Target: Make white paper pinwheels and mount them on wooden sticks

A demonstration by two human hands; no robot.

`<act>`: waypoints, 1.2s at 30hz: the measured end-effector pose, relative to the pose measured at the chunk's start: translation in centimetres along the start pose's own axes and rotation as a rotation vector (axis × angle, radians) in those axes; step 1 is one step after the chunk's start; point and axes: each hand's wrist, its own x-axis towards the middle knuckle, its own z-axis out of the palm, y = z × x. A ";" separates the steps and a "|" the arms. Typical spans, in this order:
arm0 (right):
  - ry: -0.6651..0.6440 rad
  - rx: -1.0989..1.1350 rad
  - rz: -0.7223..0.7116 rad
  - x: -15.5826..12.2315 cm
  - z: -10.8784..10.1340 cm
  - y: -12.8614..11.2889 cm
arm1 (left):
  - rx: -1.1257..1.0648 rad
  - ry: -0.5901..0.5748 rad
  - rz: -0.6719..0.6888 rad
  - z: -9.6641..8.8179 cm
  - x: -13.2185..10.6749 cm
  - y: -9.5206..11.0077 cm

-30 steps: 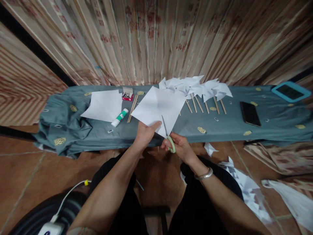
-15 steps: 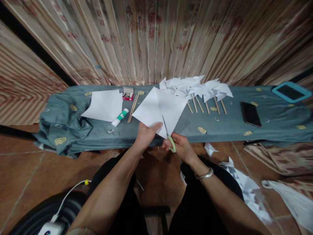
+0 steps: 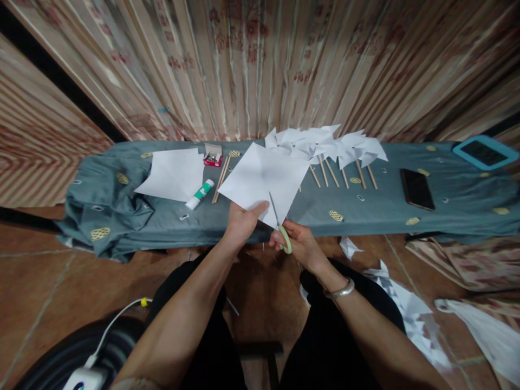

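My left hand (image 3: 242, 223) pinches the near corner of a creased white paper square (image 3: 262, 176), held over the front edge of a low table under a grey-green cloth (image 3: 122, 216). Gripping green-handled scissors (image 3: 281, 227), my right hand (image 3: 298, 242) has the blades reaching into the paper from its near corner along a fold line. A silver bangle sits on my right wrist.
On the cloth lie a stack of white sheets (image 3: 173, 174), a glue stick (image 3: 199, 195), a small red box of pins (image 3: 212, 155), loose wooden sticks (image 3: 220, 179), several paper pinwheels on sticks (image 3: 325, 147), a black phone (image 3: 416, 188) and a blue-cased tablet (image 3: 485, 151). Paper scraps (image 3: 406, 303) litter the floor at right.
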 end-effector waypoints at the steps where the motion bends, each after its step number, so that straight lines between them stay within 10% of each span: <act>1: -0.004 -0.003 -0.001 0.0 0.0 0.0 | -0.001 0.001 -0.001 0.0 0.0 0.0; 18: -0.045 -0.006 0.010 0.0 -0.3 0.6 | -0.013 0.000 0.003 -0.2 0.3 -0.2; 27: -0.278 -0.046 0.257 -1.4 -4.3 -0.6 | 0.026 0.074 0.082 -2.7 1.5 0.9; 36: 0.280 0.074 -0.081 0.0 -6.7 -1.7 | 0.362 -0.219 -0.005 -3.7 0.9 -0.1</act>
